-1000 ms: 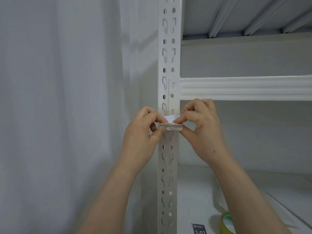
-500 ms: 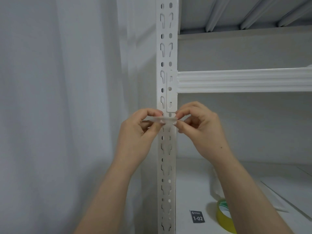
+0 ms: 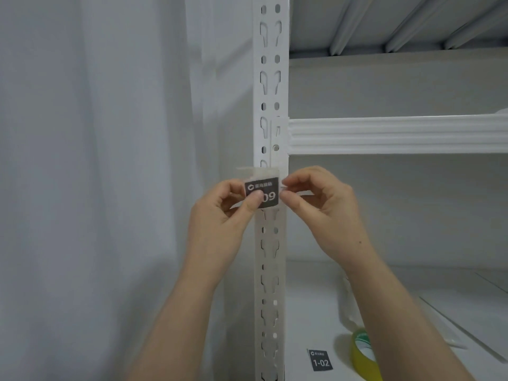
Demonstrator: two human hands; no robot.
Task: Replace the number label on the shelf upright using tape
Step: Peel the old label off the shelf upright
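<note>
A dark number label (image 3: 265, 192) ending in "09" is held in front of the white slotted shelf upright (image 3: 270, 78), just below the shelf beam. Clear tape (image 3: 255, 171) sticks up from its top edge. My left hand (image 3: 220, 215) pinches the label's left side, thumb over the first digits. My right hand (image 3: 321, 210) pinches its right edge together with a strip of tape. A second dark label reading "1-02" (image 3: 320, 360) lies on the lower shelf board, beside a yellow-green tape roll (image 3: 361, 353) partly hidden by my right forearm.
A white shelf beam (image 3: 398, 136) runs right from the upright. The lower shelf board (image 3: 453, 298) holds a loose white strip (image 3: 349, 306). A pale curtain (image 3: 96, 160) hangs to the left of the shelf.
The label was seen edge-on between my fingers; it has been turned face-out so its number shows. My hands have stayed at the same height on the upright.
</note>
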